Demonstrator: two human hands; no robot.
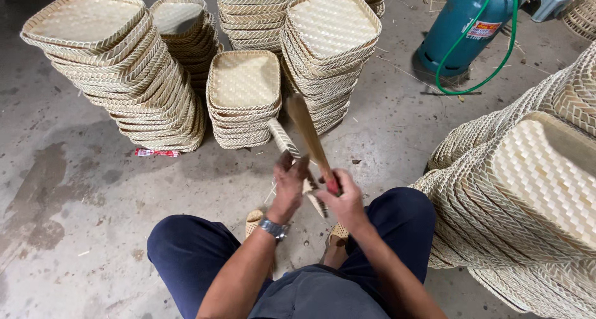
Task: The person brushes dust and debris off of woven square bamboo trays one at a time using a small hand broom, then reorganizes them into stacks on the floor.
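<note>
Woven bamboo tray, square and ribbed, stands on edge in our left hand, above the concrete floor. Our right hand grips a flat brush against its rim.

Basket workshop: stacked woven trays, concrete floor, gas cylinder.

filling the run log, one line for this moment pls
left hand: holds tray on edge | right hand: grips brush, blurred | stacks on floor ahead
</note>
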